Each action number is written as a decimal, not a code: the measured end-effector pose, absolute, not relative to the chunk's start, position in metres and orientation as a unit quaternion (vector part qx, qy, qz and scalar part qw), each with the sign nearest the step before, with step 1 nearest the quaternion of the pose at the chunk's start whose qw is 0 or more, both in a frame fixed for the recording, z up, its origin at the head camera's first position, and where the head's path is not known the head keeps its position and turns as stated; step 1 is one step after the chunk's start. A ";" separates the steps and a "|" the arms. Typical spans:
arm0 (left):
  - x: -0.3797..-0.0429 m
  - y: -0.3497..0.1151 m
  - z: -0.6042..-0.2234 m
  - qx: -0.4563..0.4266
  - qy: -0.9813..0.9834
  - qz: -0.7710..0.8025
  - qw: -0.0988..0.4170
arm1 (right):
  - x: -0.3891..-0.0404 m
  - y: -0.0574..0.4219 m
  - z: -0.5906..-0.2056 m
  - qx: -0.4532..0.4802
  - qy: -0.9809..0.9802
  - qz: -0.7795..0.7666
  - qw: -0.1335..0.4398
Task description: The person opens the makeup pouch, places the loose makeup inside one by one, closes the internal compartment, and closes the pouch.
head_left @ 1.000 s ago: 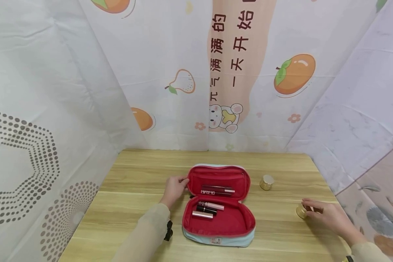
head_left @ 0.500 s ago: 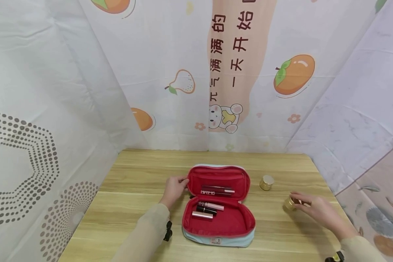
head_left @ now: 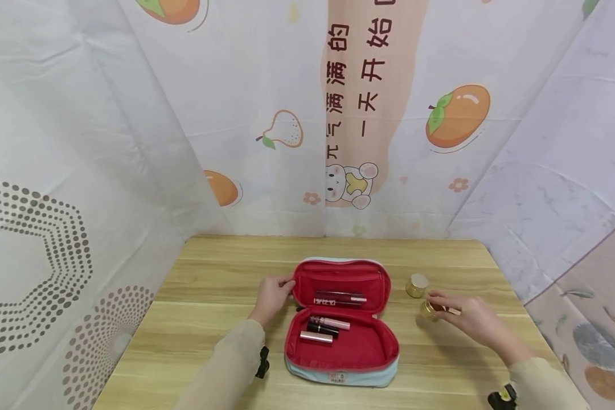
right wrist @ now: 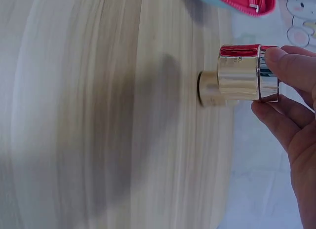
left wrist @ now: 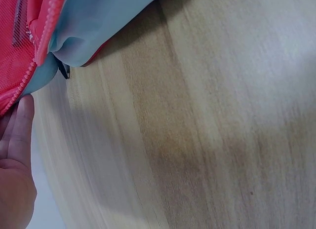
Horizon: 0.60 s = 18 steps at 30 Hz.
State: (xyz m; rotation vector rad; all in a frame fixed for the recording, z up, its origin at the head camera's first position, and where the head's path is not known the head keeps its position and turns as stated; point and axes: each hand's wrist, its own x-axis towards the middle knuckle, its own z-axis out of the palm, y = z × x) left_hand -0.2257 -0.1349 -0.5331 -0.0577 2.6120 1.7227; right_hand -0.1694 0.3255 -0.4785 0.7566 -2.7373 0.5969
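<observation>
A light-blue cosmetic bag [head_left: 371, 344] with red lining lies unzipped, its lid folded back. My left hand [head_left: 270, 299] pinches the left edge of that lid; in the left wrist view its fingers [left wrist: 20, 133] are right at the zipper. To the right of the bag, my right hand [head_left: 474, 322] grips a shiny gold cream jar [right wrist: 239, 76] by its cap end, between thumb and fingers. A second gold jar [head_left: 417, 286] stands on the table just beyond, partly overlapped by the held one in the right wrist view.
In the bag's lower half lie a pink tube [head_left: 336, 323], a black tube [head_left: 323, 328] and a rose-gold lipstick [head_left: 316, 337]. Slim dark tubes [head_left: 340, 296] sit in the lid's pocket. The wooden table [head_left: 215, 256] meets printed curtains [head_left: 266, 188] at the back and sides.
My right hand has carried the gold jar leftward and a little away from me, from the table's right side to near the other jar. The left hand stays at the lid.
</observation>
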 end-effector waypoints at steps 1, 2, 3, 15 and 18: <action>-0.226 -0.135 -0.533 -0.018 0.835 0.550 0.006 | -0.170 0.323 -0.479 0.267 -0.932 0.207 0.128; -0.226 -0.135 -0.533 -0.017 0.836 0.549 0.006 | -0.171 0.320 -0.479 0.274 -0.929 0.208 0.137; -0.225 -0.135 -0.533 -0.016 0.837 0.547 0.005 | -0.172 0.317 -0.478 0.283 -0.924 0.211 0.145; -0.225 -0.136 -0.533 -0.017 0.836 0.549 0.004 | -0.183 0.278 -0.480 0.375 -0.877 0.254 0.157; -0.226 -0.136 -0.534 -0.021 0.835 0.550 0.008 | -0.185 0.267 -0.479 0.396 -0.867 0.263 0.149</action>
